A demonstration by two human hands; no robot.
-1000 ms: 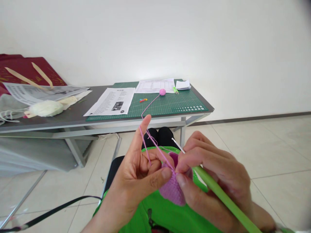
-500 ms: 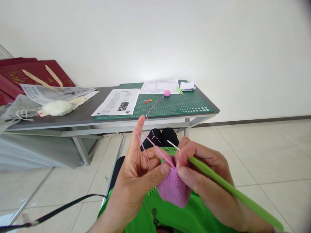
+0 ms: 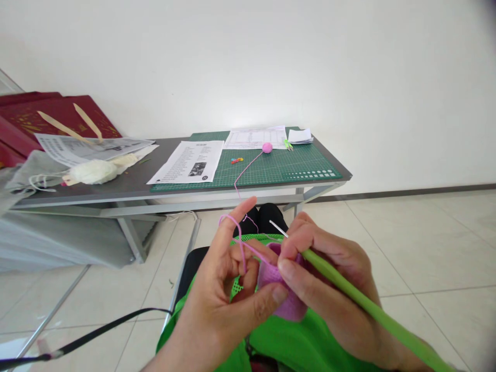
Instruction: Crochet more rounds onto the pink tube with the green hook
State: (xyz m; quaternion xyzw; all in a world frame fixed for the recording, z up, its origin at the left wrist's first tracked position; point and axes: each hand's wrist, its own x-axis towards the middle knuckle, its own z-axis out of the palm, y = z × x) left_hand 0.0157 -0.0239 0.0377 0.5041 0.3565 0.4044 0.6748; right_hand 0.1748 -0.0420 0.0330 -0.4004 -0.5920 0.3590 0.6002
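Note:
A pink crocheted piece (image 3: 292, 307), cup-like with an open top, is held above my lap. My left hand (image 3: 228, 279) pinches its near side between thumb and fingers, index finger raised. Pink yarn (image 3: 241, 243) loops around that index finger and runs to the piece's edge. In my right hand (image 3: 329, 274) lies a crochet hook (image 3: 349, 292) with a thick green handle; its metal tip points up and left, free of the piece. Thumb and index finger of that hand also pinch the piece's upper edge. The strand leads back to a small pink yarn ball (image 3: 267, 148) on the table.
A green cutting mat (image 3: 256, 173) covers part of the dark table (image 3: 132, 175). On it are printed sheets (image 3: 186, 163), colourful stitch markers (image 3: 236, 160), green snips (image 3: 288, 144) and white paper (image 3: 300, 136). At left sit white yarn (image 3: 93, 171) and dark red bags (image 3: 58, 113).
My left index finger has tipped right and lower, and the yarn around it has slackened into a loop. My left thumb has slid down the piece, which has turned slightly, showing its opening.

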